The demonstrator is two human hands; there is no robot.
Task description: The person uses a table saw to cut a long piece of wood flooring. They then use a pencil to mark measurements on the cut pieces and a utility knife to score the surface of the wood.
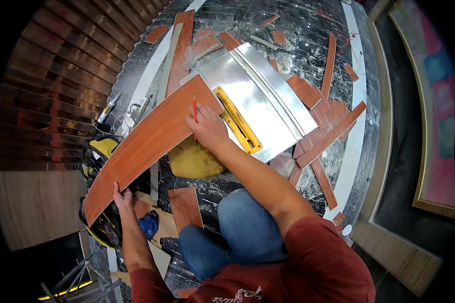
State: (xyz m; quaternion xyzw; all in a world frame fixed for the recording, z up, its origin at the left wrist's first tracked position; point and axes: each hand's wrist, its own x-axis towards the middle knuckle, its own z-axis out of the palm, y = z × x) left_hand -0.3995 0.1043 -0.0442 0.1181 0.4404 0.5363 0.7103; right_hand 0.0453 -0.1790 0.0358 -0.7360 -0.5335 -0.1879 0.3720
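A long reddish wood-look plank [136, 151] runs diagonally, its upper end on a silver metal-topped machine [275, 96] with a yellow slotted insert [237, 121] and a yellow lower body [192, 160]. My left hand [123, 197] grips the plank's edge near its lower-left end, fingers wrapped round it. At the plank's upper end, my right hand [207, 126] holds a red pencil [194, 106] and rests on the board's surface.
Offcuts [323, 121] litter the dark floor [227, 22]. A black-and-yellow bag [101, 151], caulking gun [106, 108] and blue object [149, 224] lie at left. A short plank [186, 209] is by my knees [242, 227]. Copper slatted panels [55, 81] and a framed panel [437, 116] flank me.
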